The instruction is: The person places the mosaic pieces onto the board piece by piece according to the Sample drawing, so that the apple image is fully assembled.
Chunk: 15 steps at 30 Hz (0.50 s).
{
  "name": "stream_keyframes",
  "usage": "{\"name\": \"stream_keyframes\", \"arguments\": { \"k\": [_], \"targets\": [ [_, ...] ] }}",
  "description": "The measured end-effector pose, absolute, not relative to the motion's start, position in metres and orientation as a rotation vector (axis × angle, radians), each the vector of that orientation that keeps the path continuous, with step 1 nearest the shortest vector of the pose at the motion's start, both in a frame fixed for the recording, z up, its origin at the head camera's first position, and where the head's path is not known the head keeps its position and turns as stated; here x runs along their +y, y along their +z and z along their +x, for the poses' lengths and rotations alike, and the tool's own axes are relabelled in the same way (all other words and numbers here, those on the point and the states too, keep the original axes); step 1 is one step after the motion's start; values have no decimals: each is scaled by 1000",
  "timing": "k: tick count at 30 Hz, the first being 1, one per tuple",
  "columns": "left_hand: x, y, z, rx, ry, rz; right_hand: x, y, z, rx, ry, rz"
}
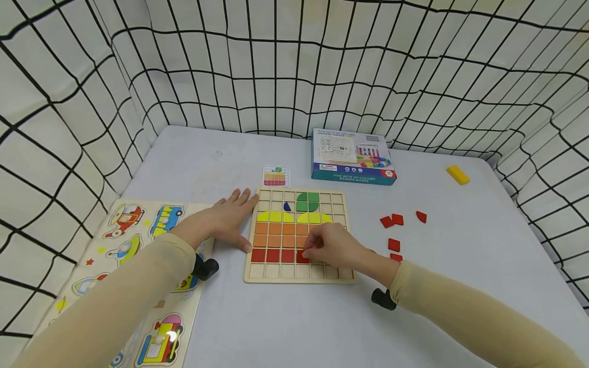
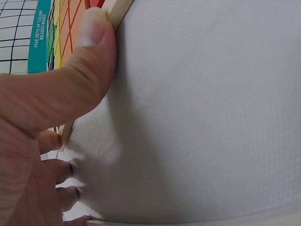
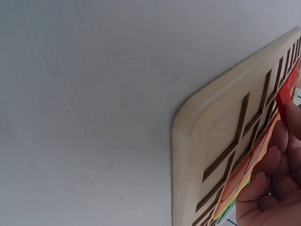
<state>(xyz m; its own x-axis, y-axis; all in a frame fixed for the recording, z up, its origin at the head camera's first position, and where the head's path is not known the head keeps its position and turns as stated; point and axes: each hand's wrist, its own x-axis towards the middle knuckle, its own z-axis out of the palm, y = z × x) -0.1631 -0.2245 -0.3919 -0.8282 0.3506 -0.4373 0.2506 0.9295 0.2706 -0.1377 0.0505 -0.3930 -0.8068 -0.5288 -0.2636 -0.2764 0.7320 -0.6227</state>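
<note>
A wooden grid board (image 1: 294, 276) lies on the table with green, blue, yellow, orange and red tiles in its cells. My right hand (image 1: 335, 246) is over the red row, pinching a red square tile (image 3: 283, 100) between thumb and fingers. In the right wrist view this tile is tilted against the board. Three red tiles (image 1: 273, 255) lie flat to its left. My left hand (image 1: 230, 219) spreads its fingers at the board's left side, with the thumb (image 2: 91, 35) touching the edge. A small pattern card (image 1: 276, 176) lies behind the board.
Several loose red pieces (image 1: 393, 245) lie right of the board. A teal-edged box (image 1: 353, 156) stands behind it, and a yellow block (image 1: 458, 175) sits far right. A picture puzzle board (image 1: 158, 340) is under the left forearm. Black netting (image 1: 276, 71) surrounds the table.
</note>
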Motion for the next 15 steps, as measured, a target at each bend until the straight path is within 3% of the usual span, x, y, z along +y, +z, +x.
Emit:
{"name": "stream_keyframes", "arguments": {
  "k": [15],
  "targets": [
    [-225, -393, -163, 2593, 287, 430, 50, -395, -136, 2555, -780, -612]
  ]
}}
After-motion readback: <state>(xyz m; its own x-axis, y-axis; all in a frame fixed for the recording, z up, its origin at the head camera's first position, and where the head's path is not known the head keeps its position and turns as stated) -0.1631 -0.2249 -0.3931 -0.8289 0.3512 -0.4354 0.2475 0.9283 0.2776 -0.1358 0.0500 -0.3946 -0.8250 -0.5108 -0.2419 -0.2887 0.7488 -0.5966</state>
